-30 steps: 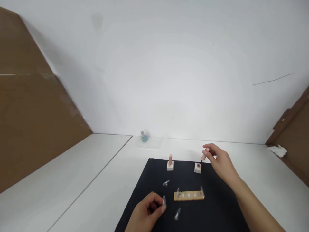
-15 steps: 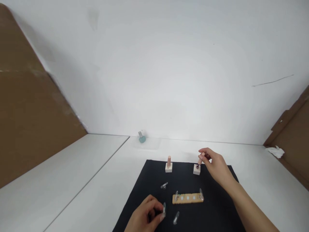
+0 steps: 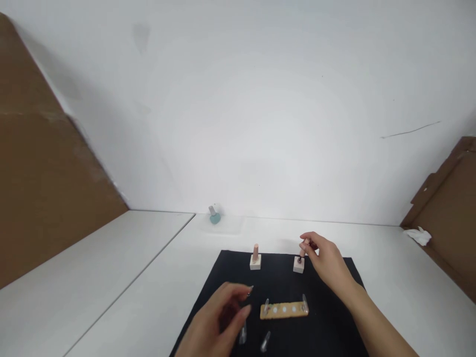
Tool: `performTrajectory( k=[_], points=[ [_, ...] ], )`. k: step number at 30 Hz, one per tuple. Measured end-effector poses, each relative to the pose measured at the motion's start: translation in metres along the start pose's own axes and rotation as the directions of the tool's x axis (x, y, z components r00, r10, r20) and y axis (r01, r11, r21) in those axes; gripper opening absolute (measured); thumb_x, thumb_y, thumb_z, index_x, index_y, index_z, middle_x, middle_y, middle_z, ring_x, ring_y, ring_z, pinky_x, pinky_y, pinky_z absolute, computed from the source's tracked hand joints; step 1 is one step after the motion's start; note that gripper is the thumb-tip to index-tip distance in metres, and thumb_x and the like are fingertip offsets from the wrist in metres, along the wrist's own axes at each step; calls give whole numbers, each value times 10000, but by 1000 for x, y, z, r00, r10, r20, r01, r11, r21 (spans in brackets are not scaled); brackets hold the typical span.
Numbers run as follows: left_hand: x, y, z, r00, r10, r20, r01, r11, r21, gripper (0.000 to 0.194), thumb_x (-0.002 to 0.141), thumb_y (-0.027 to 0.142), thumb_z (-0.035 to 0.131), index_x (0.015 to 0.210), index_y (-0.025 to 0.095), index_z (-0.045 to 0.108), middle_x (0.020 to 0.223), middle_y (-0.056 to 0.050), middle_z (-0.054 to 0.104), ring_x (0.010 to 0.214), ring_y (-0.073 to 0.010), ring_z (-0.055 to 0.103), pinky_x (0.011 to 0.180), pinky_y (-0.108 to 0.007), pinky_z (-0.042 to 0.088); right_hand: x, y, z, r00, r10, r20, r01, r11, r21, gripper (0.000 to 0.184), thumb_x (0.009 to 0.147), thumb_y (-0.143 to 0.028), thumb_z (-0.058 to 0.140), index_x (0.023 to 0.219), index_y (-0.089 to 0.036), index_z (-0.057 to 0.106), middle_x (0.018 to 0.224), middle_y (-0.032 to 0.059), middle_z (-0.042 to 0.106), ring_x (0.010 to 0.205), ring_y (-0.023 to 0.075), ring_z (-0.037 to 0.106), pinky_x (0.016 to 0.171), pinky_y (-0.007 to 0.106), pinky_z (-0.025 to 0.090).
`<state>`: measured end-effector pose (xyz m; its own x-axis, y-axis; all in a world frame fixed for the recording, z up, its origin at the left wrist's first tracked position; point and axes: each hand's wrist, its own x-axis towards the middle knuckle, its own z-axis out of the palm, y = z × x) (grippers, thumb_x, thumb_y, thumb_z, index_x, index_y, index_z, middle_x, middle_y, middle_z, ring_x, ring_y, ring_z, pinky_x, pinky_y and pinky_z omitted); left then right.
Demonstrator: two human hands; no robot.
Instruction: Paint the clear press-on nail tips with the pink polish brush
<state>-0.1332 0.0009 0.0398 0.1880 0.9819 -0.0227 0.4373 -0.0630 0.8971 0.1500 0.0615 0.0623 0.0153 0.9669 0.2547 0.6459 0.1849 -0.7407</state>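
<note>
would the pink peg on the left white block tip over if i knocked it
Probably, if knocked near its top: the pink peg is slim and stands upright on a small white block. It may lift out easily: the other block shows a hole.

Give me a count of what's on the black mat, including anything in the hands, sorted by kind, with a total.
Clear plastic pieces: 5, one partly hidden at the left hand
Pale wooden blocks: 2
Peach pegs: 2, one in the right hand
Wooden strip: 1
Total: 10
</note>
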Motion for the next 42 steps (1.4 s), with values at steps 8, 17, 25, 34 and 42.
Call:
performTrajectory(
  k=[8, 17, 25, 34, 42],
  points=[
    [90, 60, 89, 989, 8, 149, -51, 957, 285, 451, 797, 38, 704, 1238, 112, 649, 1142, -123, 699, 1001, -260, 689, 952, -392, 527, 1, 5, 3, 999, -27, 20, 28, 999, -37, 211, 960, -315, 493, 1069, -251, 661, 872, 25, 764, 836, 221, 723, 787, 338, 532],
    [107, 61, 115, 983, -33, 182, -31, 941, 336, 273, 985, 311, 692, 1218, 169, 669, 1260, -88, 693, 1073, -257, 700, 911, -472, 596, 3, 13, 4, 999, -40, 17, 41, 996, -74, 233, 932, -327, 507, 1050, -242, 689, 944, 68, 777, 879, 270, 732, 783, 385, 523],
    [95, 91, 94, 995, 42, 88, -46, 998, 36, 145, 765, 113, 745, 870, 178, 668, 706, 32, 627, 730, -198, 647, 693, -303, 483, 0, -9, -29, 995, -81, -52, 82, 997, 8, 229, 965, -394, 537, 1094, -265, 676, 914, 41, 789, 867, 253, 722, 821, 386, 530],
    [72, 129, 71, 989, 143, 32, -138, 983, -121, 246, 794, 264, 711, 1022, 178, 740, 713, 33, 599, 683, -179, 565, 662, -290, 447, -12, -39, -66, 983, -125, -135, 154, 962, 224, 199, 977, -413, 588, 1104, -263, 626, 962, 25, 783, 906, 205, 727, 851, 326, 543],
    [65, 132, 64, 944, 330, -31, -326, 942, 79, 294, 835, 285, 671, 1111, 251, 768, 846, 6, 630, 689, -180, 577, 719, -328, 459, -14, -45, -62, 972, -45, -233, 106, 961, 255, 197, 939, -431, 664, 915, -252, 585, 786, 5, 726, 733, 199, 658, 700, 307, 519]
  ],
)
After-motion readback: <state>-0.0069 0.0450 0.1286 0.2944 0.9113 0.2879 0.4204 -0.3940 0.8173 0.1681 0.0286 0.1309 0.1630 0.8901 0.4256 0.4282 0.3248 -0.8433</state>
